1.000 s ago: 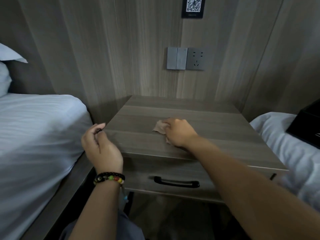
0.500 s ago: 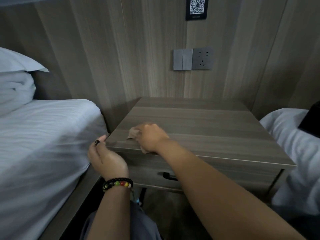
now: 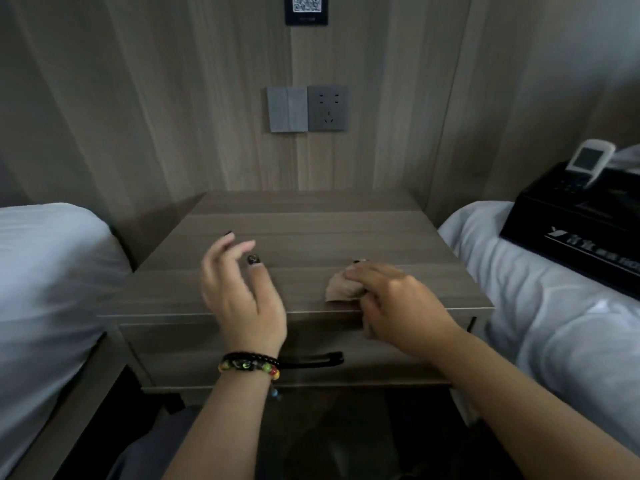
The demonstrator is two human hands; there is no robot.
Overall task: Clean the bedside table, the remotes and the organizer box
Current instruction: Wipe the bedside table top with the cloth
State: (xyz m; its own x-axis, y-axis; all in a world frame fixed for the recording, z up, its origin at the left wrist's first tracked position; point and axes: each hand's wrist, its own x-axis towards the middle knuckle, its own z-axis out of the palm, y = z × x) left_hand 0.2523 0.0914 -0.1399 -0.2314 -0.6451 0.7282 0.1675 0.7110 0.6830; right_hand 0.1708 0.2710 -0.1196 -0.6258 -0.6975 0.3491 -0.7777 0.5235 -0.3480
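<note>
The wooden bedside table (image 3: 294,226) stands between two beds, its top bare. My right hand (image 3: 398,303) presses a crumpled tan cloth (image 3: 343,289) onto the table's front right edge. My left hand (image 3: 239,292) hovers over the front middle of the table, fingers spread and holding nothing, a bead bracelet on the wrist. The black organizer box (image 3: 568,223) lies on the right bed. A white remote (image 3: 588,162) sticks up out of it, next to a dark remote (image 3: 568,185).
White beds flank the table on the left (image 3: 45,278) and right (image 3: 540,306). A switch and socket plate (image 3: 308,109) and a QR sign (image 3: 306,8) sit on the wood wall behind. The drawer's black handle (image 3: 311,360) faces me.
My right hand has slid the cloth from the front left of the table to the front right edge. My left hand rose over the tabletop and opened. The view shifted right, showing the box.
</note>
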